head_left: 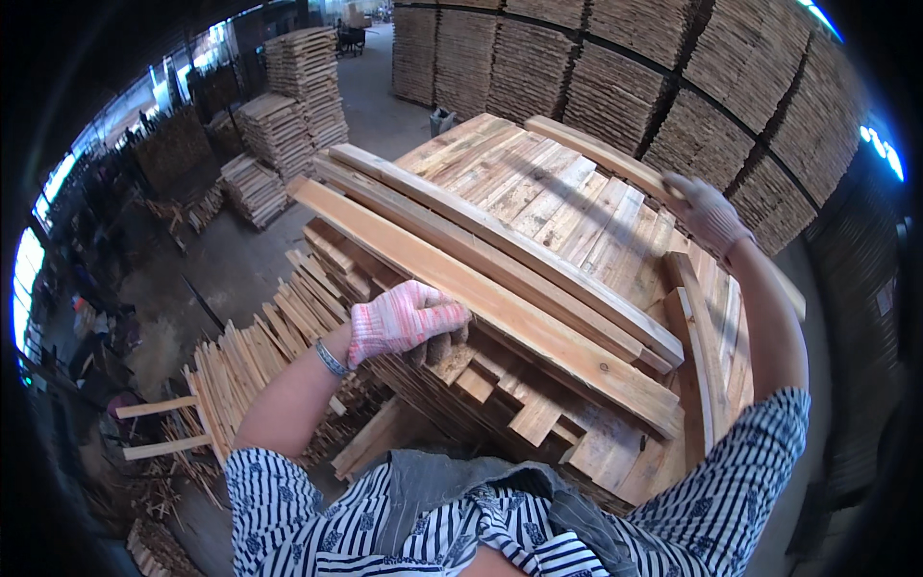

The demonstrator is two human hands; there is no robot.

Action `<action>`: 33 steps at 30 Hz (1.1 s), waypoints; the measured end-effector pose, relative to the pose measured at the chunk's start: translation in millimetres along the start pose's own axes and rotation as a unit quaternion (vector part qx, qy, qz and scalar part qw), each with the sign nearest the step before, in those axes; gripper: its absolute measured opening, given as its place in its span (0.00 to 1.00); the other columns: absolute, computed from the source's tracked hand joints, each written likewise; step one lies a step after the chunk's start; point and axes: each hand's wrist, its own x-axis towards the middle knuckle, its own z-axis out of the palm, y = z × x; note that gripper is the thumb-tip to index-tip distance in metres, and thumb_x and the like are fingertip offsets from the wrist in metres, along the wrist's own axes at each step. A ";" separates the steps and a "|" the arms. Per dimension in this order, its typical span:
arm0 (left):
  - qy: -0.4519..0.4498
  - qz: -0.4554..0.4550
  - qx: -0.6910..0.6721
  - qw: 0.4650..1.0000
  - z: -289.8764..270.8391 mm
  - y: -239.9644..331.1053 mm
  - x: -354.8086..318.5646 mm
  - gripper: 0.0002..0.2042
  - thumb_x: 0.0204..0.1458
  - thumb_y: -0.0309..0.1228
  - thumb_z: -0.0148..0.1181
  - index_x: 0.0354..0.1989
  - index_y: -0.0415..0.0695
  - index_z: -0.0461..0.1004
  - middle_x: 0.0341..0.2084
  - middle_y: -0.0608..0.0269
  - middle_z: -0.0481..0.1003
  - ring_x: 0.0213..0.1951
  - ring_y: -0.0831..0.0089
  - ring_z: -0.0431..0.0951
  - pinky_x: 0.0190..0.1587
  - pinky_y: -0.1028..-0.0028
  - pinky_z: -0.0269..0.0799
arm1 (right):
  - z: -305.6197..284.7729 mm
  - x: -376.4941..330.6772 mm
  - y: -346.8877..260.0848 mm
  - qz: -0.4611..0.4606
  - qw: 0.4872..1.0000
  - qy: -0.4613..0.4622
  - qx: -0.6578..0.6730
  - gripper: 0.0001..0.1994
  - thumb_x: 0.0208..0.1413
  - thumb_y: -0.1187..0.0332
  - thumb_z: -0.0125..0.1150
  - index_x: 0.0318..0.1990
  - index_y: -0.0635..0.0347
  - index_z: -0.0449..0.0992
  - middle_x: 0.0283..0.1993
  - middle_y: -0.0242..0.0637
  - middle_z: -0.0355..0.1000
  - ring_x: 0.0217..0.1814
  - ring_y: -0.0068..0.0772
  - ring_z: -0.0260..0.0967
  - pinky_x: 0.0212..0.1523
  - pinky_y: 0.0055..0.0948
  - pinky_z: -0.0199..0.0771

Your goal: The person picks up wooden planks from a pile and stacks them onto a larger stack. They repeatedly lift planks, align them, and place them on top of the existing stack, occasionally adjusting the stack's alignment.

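My left hand (409, 320), in a pink-and-white knit glove with soiled fingertips, is curled closed beside the near edge of a thick, pale wooden plank (481, 298). I see nothing in its fingers. Out at the far right, my right hand (707, 213) wears a light glove and has its fingers bent over a long wooden plank (606, 154) along the stack's far edge. Two more long beams (510, 240) lie side by side just beyond the near plank. All rest across a broad stack of boards (548, 192).
Shorter wood pieces (699, 337) lie at the stack's right side. Uneven board ends (534, 421) jut toward me. Loose slats (269, 346) fan out at left. Stacked lumber (306, 87) stands on the floor behind, and tall lumber stacks (615, 87) form a wall at the back right.
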 end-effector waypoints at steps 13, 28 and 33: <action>0.003 -0.012 -0.012 1.000 1.9 -1.0 3.0 0.18 0.64 0.43 0.55 0.34 0.40 0.81 0.18 0.62 0.79 0.17 0.76 0.79 0.17 0.79 0.74 | 37.6 -224.6 134.3 0.175 0.985 0.004 0.009 0.23 0.64 0.64 0.57 0.66 0.52 0.70 0.59 0.49 0.74 0.63 0.46 0.71 0.65 0.33 0.66; -0.020 -0.007 -0.016 1.000 -0.7 3.5 -1.7 0.19 0.64 0.45 0.56 0.33 0.39 0.80 0.18 0.62 0.78 0.17 0.78 0.77 0.19 0.78 0.73 | 6.9 -194.7 62.1 0.218 0.974 0.055 -0.034 0.26 0.62 0.60 0.60 0.66 0.57 0.69 0.64 0.47 0.70 0.65 0.45 0.69 0.67 0.35 0.65; -0.049 0.046 -0.016 0.998 -11.7 -13.3 -3.9 0.17 0.64 0.43 0.56 0.43 0.40 0.80 0.23 0.62 0.81 0.24 0.78 0.80 0.27 0.78 0.77 | -9.7 -120.1 -109.6 0.059 0.936 -0.021 0.345 0.33 0.61 0.66 0.65 0.71 0.61 0.60 0.66 0.48 0.67 0.68 0.37 0.65 0.65 0.37 0.69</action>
